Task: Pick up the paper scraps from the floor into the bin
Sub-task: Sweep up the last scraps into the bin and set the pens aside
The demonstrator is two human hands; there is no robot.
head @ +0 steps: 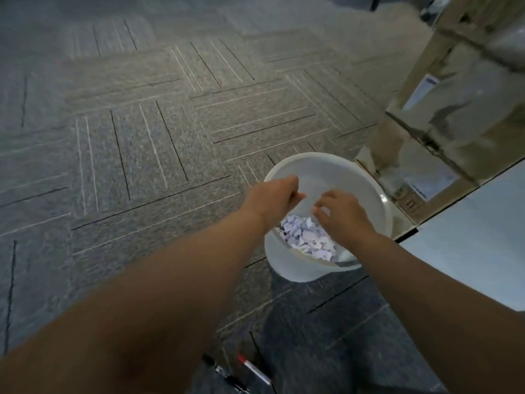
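A white round bin [287, 172] stands on the grey carpet, right of centre. A heap of white paper scraps [308, 237] lies at its bottom. Both hands hover over the bin's mouth. My left hand [272, 201] has its fingers curled downward over the left rim, and whether it holds a scrap is hidden. My right hand [341, 214] is over the middle of the bin with its fingers spread and bent, nothing visible in them. No scraps show on the carpet in view.
Stacked cardboard boxes [454, 109] rise at the right, just behind the bin. A pale tabletop [483, 237] juts in from the right edge. Two pens [252, 368] lie on the floor near the bottom. The patterned carpet [142, 137] stretches left and ahead.
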